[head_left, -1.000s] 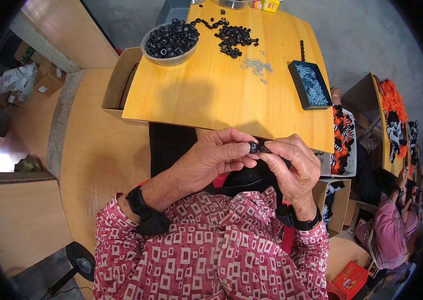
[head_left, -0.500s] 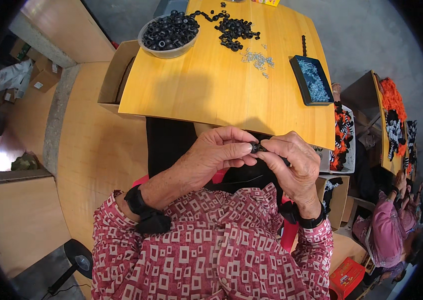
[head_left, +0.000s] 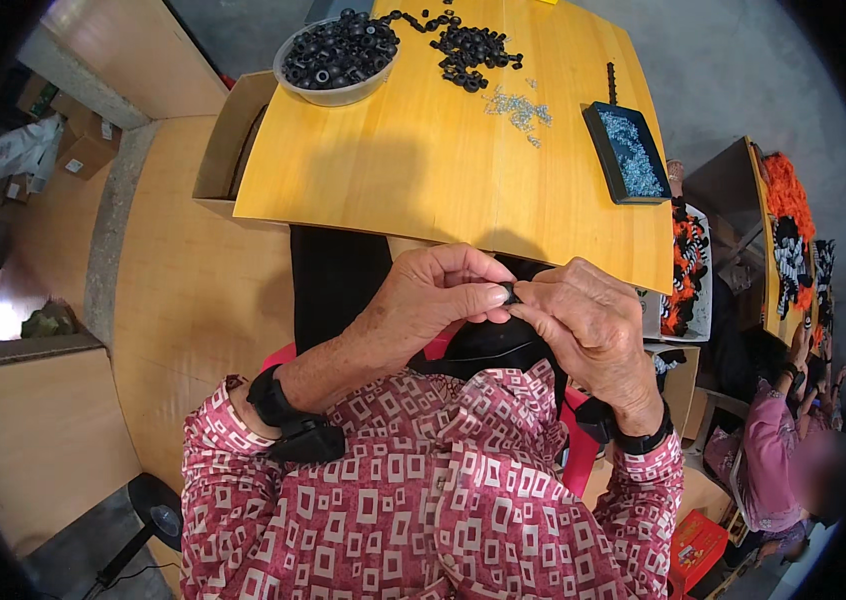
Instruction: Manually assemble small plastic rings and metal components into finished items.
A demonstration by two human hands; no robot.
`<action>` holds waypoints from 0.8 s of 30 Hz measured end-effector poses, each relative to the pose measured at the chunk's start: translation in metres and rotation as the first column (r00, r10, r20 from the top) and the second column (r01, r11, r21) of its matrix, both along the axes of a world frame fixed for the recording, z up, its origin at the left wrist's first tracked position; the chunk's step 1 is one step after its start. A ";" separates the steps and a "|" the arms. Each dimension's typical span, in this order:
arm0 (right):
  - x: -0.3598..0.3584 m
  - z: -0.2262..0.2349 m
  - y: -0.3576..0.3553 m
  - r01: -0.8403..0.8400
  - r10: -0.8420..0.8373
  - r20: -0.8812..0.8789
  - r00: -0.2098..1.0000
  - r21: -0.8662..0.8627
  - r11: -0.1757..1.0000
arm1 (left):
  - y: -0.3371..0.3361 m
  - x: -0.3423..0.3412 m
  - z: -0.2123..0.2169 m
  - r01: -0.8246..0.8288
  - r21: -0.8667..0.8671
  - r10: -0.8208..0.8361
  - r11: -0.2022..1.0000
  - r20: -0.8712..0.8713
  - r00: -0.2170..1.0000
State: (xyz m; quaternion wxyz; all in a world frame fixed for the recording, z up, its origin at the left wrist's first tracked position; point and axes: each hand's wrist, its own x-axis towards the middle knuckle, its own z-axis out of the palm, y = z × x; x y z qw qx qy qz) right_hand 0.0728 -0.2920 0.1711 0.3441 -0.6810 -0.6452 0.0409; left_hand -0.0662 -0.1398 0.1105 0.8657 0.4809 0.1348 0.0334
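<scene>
Just past the table's near edge, above my lap, my two hands meet at a small round black part [head_left: 510, 293]. My left hand [head_left: 433, 295] pinches it between thumb and forefinger. From the other side, the closed thumb and forefinger of my right hand [head_left: 588, 320] press against the same part and cover most of it. A clear bowl [head_left: 348, 97] heaped with black parts stands at the table's far left. Beside it lies a loose pile of similar black parts [head_left: 473, 48]. Closer in are scattered small silvery pieces [head_left: 518, 110].
A black tray [head_left: 598, 150] of small silvery pieces sits at the right of the wooden table [head_left: 343, 180], a black beaded rod [head_left: 611, 85] behind it. An open cardboard box [head_left: 218, 150] adjoins the left edge. At right are a bin of orange-and-black items [head_left: 685, 270] and a person in pink [head_left: 773, 450].
My right hand has closed in on my left and turned slightly, so its fingers hide more of the black part. The view has shifted a little.
</scene>
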 end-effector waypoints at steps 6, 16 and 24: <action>0.003 0.009 0.004 -0.029 0.032 0.114 0.993 -0.025 0.999 | 0.000 0.002 0.003 -0.023 -0.070 0.020 0.997 -0.045 0.999; 0.001 0.004 0.004 -0.017 0.027 0.122 0.992 -0.079 0.997 | 0.000 0.005 -0.002 -0.008 -0.012 0.007 1.000 -0.053 0.999; 0.002 -0.026 -0.001 0.091 -0.075 -0.412 0.908 0.020 0.996 | -0.001 0.005 -0.007 0.015 -0.107 -0.021 0.994 -0.053 0.998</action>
